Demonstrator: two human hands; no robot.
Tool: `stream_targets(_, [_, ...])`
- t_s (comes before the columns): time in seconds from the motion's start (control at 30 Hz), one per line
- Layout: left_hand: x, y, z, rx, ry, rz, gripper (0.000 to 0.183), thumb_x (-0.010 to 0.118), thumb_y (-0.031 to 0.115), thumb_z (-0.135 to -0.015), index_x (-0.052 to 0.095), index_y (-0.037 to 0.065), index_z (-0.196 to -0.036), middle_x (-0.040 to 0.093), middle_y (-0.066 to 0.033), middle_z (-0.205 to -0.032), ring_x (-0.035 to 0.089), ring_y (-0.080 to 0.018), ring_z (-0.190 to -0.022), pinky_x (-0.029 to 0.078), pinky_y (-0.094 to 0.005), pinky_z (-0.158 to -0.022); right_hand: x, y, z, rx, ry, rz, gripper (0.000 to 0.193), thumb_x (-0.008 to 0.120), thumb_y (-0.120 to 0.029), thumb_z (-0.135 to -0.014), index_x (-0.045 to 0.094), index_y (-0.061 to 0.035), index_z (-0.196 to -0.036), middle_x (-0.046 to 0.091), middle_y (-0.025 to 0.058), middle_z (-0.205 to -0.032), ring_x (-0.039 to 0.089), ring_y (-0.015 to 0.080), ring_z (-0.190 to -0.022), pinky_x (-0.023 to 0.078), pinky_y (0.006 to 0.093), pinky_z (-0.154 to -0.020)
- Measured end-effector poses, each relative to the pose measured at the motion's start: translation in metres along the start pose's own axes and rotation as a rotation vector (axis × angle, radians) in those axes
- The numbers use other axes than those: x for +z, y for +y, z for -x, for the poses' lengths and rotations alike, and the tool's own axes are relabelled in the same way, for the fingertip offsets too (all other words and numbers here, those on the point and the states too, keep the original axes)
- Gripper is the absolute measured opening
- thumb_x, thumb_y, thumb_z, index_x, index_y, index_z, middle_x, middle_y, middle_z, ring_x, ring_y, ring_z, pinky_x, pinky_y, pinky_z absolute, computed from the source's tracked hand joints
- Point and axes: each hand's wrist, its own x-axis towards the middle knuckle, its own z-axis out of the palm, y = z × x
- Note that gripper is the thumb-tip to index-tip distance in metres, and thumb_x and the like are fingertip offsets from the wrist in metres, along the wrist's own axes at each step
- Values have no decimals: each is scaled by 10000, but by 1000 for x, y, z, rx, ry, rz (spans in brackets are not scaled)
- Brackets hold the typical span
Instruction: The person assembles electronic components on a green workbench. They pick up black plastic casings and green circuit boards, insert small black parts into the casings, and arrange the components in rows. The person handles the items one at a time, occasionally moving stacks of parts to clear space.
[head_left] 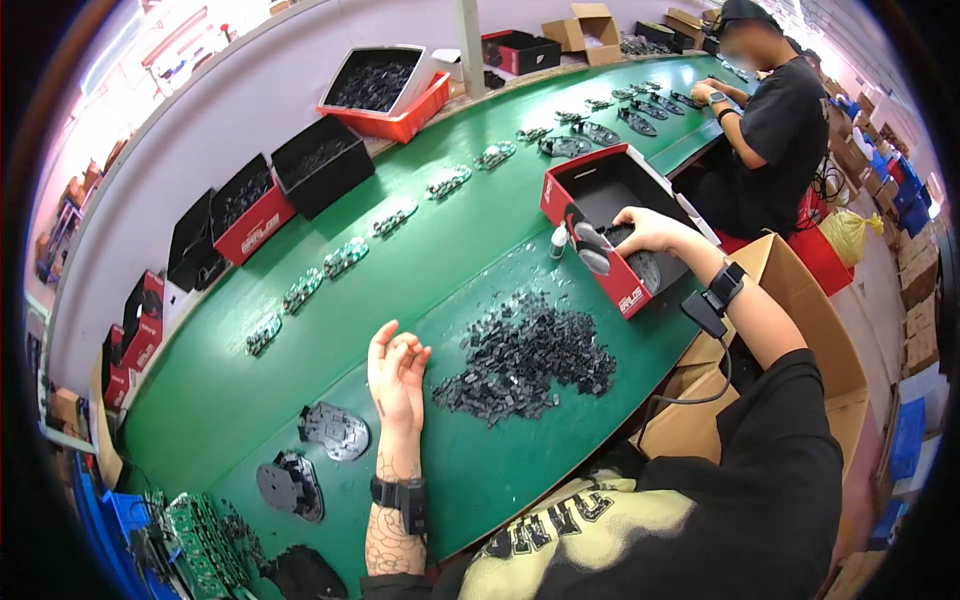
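Observation:
My left hand is raised just left of a heap of small black plastic pieces. Its fingers are loosely bent and apart, with nothing in them. My right hand reaches into a red and black cardboard box, fingers bent downward. A dark thing lies under its fingertips, too hidden to name. Below that hand, inside the box, shows a dark oval plastic shell. Two black mouse-shaped plastic shells lie on the green table to the left of my left forearm.
A small white bottle stands against the box. Several green circuit boards line the green belt. Bins of black parts stand along the far edge. Stacked boards lie at lower left. A co-worker sits at far right, beyond an open carton.

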Motion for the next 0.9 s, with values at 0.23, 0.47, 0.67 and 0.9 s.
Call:
stream_targets(0.23, [5,-1,3,5,-9,3,383,552,99,-908,443,50,-1272,575,-60,-1008,572,-155,-927,499,-344,-870,-32,-20,19,-312,496,164,520,835,-227,-607,610,10,-1011,651,156,-980,621,221,-944,484,317,-828])
stream_targets(0.47, [17,9,14,-44,-452,-10,561,645,286,-863,394,94,-1327,507,-154,-1263,505,-292,-1197,496,-473,-931,11,-176,93,-602,236,-227,475,808,-136,-657,594,-40,-1070,640,63,-955,629,143,-888,498,283,-794])
stream_targets(0.67, [23,7,18,-59,-392,-77,867,777,280,-742,280,64,-1420,442,-119,-1355,443,-243,-1259,441,-409,-1012,133,-209,72,-691,-122,-298,517,754,-229,-757,524,-31,-1175,614,146,-1061,619,246,-987,490,346,-866])
stream_targets(0.9, [10,17,11,-167,-80,114,516,658,217,-822,454,123,-1286,586,-57,-1179,624,-171,-983,555,-364,-773,99,-180,34,-708,170,-80,290,727,-218,-790,690,-3,-982,684,114,-913,649,188,-870,506,305,-766])
